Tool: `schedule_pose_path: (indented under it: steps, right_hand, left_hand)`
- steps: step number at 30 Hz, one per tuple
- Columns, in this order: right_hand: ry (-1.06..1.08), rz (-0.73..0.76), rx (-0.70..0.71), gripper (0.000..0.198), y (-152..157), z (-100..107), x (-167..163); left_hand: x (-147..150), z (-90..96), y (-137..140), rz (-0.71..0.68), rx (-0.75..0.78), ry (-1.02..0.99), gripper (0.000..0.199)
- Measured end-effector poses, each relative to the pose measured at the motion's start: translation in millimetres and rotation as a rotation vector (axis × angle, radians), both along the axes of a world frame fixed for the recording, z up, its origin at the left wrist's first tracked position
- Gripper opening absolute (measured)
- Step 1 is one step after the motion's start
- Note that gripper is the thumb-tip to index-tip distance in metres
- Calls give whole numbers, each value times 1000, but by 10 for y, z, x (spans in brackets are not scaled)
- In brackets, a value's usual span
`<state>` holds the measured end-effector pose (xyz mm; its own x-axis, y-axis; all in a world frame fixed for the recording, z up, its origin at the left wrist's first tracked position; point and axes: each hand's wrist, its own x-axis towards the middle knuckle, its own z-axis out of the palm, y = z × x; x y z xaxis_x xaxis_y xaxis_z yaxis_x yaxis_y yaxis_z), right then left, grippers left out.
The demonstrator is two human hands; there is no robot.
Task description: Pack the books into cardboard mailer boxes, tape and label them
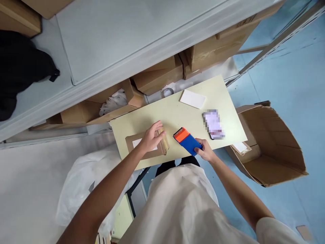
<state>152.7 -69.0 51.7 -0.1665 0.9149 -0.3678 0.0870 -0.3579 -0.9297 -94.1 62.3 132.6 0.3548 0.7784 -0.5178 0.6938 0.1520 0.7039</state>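
A brown cardboard box (148,155) with a white label on top lies at the left end of the pale table. My left hand (152,136) is over the box's right part, thumb and fingers apart, with nothing gripped. Shiny yellowish tape (164,141) shows along the box's right end. Off to the right, my right hand (205,149) grips a blue and orange tape dispenser (189,142) by its near end. The dispenser's dark, narrow edge points up and left, a short gap away from the box.
On the table (162,113) lie a white stack of paper or cards (193,99) and a phone (213,124). A tape roll (168,92) rests behind it. A large open carton (276,145) stands right; a white plastic bag (83,183) is left. Shelving (142,37) borders the far side.
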Motion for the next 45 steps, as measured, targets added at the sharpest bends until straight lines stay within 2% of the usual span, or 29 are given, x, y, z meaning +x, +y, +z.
schedule_pose_path:
  steps: [2, 4, 6, 9, 12, 15, 18, 22, 24, 27, 31, 34, 38, 42, 45]
  right_hand:
    - [140, -2, -17, 35, -54, -13, 46]
    - [211, 5, -29, 35, -83, -17, 63]
    - [236, 12, -35, 35, -91, -15, 66]
    - [236, 15, -48, 36, -79, -15, 63]
    - [242, -7, -58, 39, -62, -27, 54]
    - [227, -98, -98, 45, -31, -43, 20]
    - [266, -198, -216, 49, 25, -70, -55]
    - [490, -275, -425, 49, 46, -153, -171]
    - [597, -300, -543, 48, -46, -213, -202]
    - [740, -318, -721, 45, -340, -304, -232]
    - [869, -314, -891, 43, -743, -404, -357]
    - [877, -322, -922, 40, -845, -474, -526]
    - [926, -354, -930, 36, -820, -532, -739]
    - [893, -349, -900, 35, -825, -535, -887]
    - [852, -370, -889, 34, -845, -514, -962]
  left_hand:
    - [213, 42, 139, -1, -302, -57, 67]
    - [394, 52, 239, -12, -504, -71, 60]
    - [522, 33, 297, -32, -607, -71, 50]
    - [618, -28, 348, -67, -636, -59, 35]
    - [653, -79, 422, -74, -593, -45, 23]
    - [699, -118, 533, -113, -508, 8, 16]
    - [762, -184, 648, -216, -410, 135, 14]
    - [782, -296, 781, -347, -396, 351, 16]
    - [744, -340, 859, -399, -404, 449, 19]
    - [673, -415, 975, -512, -395, 554, 20]
    - [692, -577, 958, -842, -334, 774, 15]
    - [788, -681, 812, -1106, -194, 906, 10]
    - [875, -692, 636, -1302, -17, 1029, 11]
    - [827, -666, 532, -1436, 98, 1046, 15]
    - [726, -671, 451, -1408, 185, 939, 15]
